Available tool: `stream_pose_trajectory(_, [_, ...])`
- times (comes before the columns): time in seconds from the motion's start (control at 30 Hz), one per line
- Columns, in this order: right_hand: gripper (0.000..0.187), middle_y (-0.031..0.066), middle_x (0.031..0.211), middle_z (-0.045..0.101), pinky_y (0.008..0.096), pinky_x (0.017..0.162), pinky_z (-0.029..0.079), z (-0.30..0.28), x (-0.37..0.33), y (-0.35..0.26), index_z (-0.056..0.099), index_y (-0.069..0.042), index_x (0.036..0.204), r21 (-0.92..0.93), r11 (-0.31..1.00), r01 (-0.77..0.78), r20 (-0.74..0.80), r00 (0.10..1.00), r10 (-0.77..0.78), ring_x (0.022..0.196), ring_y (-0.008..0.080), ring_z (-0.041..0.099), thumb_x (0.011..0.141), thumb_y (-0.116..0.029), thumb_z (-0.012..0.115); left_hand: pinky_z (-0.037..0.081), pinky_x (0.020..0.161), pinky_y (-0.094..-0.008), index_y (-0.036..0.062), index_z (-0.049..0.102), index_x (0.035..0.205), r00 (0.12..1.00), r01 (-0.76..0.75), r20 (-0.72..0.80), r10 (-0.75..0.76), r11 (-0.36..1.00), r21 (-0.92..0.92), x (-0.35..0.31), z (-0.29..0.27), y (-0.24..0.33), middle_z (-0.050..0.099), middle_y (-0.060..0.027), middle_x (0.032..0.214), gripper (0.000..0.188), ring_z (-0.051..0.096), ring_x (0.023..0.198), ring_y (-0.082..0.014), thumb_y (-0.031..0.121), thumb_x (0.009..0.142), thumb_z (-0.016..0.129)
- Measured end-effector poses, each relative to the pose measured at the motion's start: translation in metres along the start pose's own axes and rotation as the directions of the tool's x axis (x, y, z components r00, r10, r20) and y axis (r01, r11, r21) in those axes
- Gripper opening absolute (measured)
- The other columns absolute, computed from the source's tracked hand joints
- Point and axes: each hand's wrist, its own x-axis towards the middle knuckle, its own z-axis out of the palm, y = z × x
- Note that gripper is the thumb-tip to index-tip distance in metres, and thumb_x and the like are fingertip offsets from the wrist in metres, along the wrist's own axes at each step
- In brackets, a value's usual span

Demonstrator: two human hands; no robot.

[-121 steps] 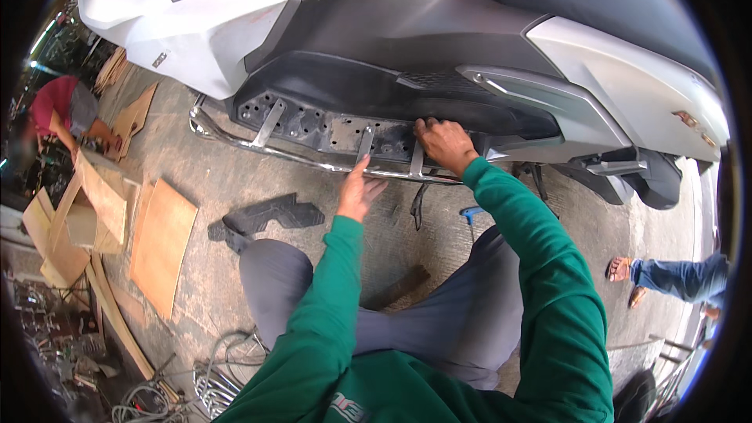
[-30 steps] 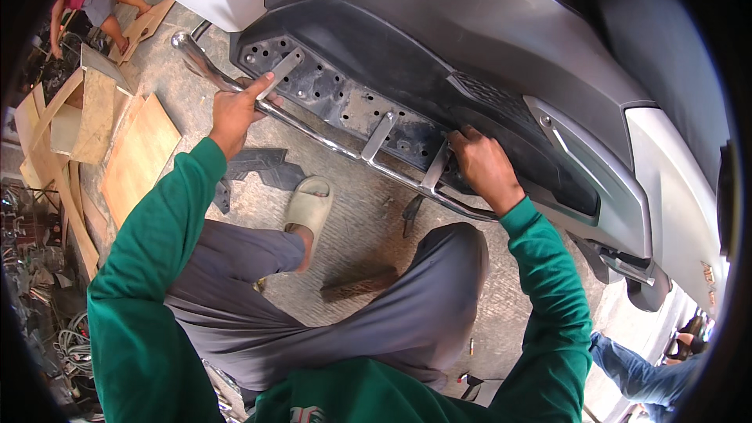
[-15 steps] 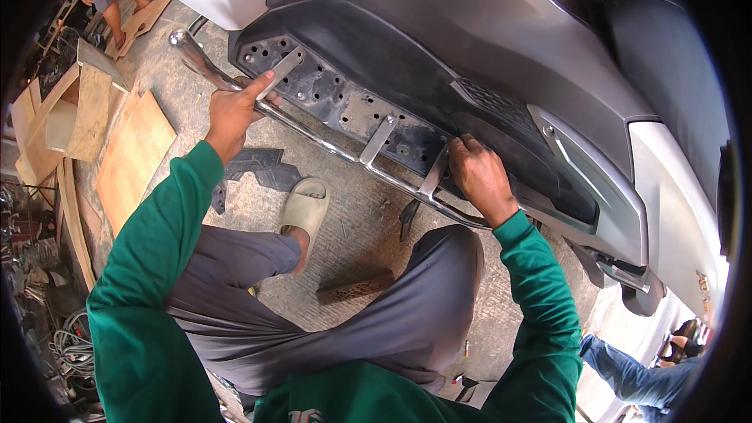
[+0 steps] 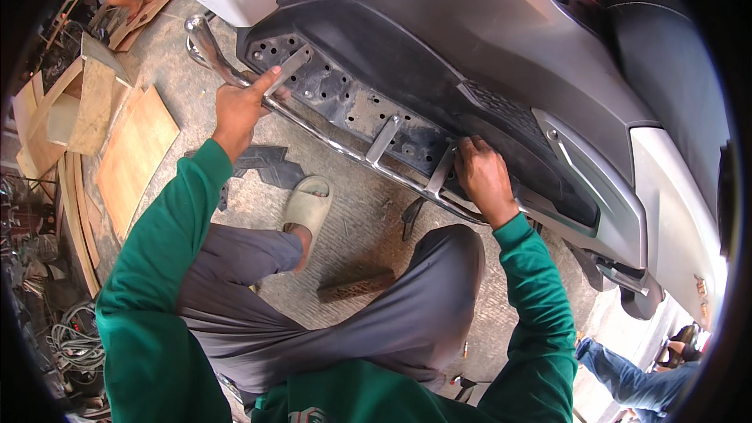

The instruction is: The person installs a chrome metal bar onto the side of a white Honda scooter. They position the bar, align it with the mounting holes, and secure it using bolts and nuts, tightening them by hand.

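A chrome tubular side bar (image 4: pixel 325 138) runs along the footboard of a grey scooter (image 4: pixel 501 39). Its flat metal brackets (image 4: pixel 384 139) reach over a dark, perforated footboard plate (image 4: pixel 337 92). My left hand (image 4: pixel 241 110) is closed around the bar near its front bend, with the index finger stretched along the front bracket. At the rear bracket (image 4: pixel 442 171), my right hand (image 4: pixel 486 178) is closed with fingertips bent down against the plate's edge. Whatever those fingertips pinch is hidden beneath them.
Black plastic pieces (image 4: pixel 266 166) lie on the concrete beside my sandalled foot (image 4: pixel 308 207). A brick-like block (image 4: pixel 356 286) rests between my legs. Wooden boards (image 4: pixel 139 157) and coiled cable (image 4: pixel 77 337) are at left. Other people's legs show at upper left and lower right.
My left hand and the bar's front end have shifted slightly right and toward the scooter. My right hand stays at the rear bracket. The view has also moved a little.
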Motion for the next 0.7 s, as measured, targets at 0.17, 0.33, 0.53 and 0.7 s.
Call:
stream_pose_trajectory(0.17, [0.02,0.0269,0.106,0.071,0.057,0.08,0.059,0.0,0.001,-0.001,0.066,0.002,0.111,0.0,1.0,-0.016,0.008,1.0,0.016,0.092,0.0496,0.071,0.097,-0.011,0.072,0.065,0.074,-0.0376,-0.0042,0.073,0.102,1.0,-0.008,-0.019,0.007,1.0,-0.028,-0.002,0.004,0.003,0.078,-0.0172,0.094,0.03,0.079,0.082,-0.0264,0.019,0.096,0.09])
stream_pose_trajectory(0.33, [0.021,0.0268,0.105,0.071,0.057,0.078,0.059,0.005,0.005,-0.002,0.066,0.003,0.11,-0.031,0.999,0.008,-0.017,1.0,-0.008,0.091,0.0496,0.071,0.095,-0.011,0.073,0.064,0.073,-0.0361,-0.0032,0.073,0.101,0.999,-0.034,-0.003,0.034,0.999,-0.015,-0.002,0.003,0.003,0.078,-0.0167,0.094,0.029,0.079,0.081,-0.0252,0.02,0.097,0.09])
stream_pose_trajectory(0.53, [0.022,0.0269,0.103,0.071,0.0575,0.079,0.059,0.002,0.005,-0.003,0.066,0.002,0.111,-0.052,0.997,-0.052,0.026,0.998,0.053,0.089,0.0501,0.071,0.095,-0.011,0.073,0.062,0.07,-0.0344,-0.0041,0.075,0.103,0.999,-0.053,0.002,0.053,0.998,0.014,-0.001,0.003,0.005,0.078,-0.0162,0.092,0.029,0.079,0.079,-0.0236,0.021,0.097,0.089])
stream_pose_trajectory(0.7, [0.02,0.0274,0.102,0.071,0.0577,0.079,0.059,0.003,0.006,-0.013,0.066,0.002,0.107,-0.047,0.999,-0.024,-0.025,0.999,0.023,0.089,0.0502,0.071,0.092,-0.01,0.073,0.062,0.07,-0.0343,-0.004,0.075,0.102,1.0,-0.024,0.008,0.023,0.998,0.061,-0.004,0.002,0.007,0.078,-0.0154,0.093,0.029,0.079,0.08,-0.0233,0.021,0.097,0.089])
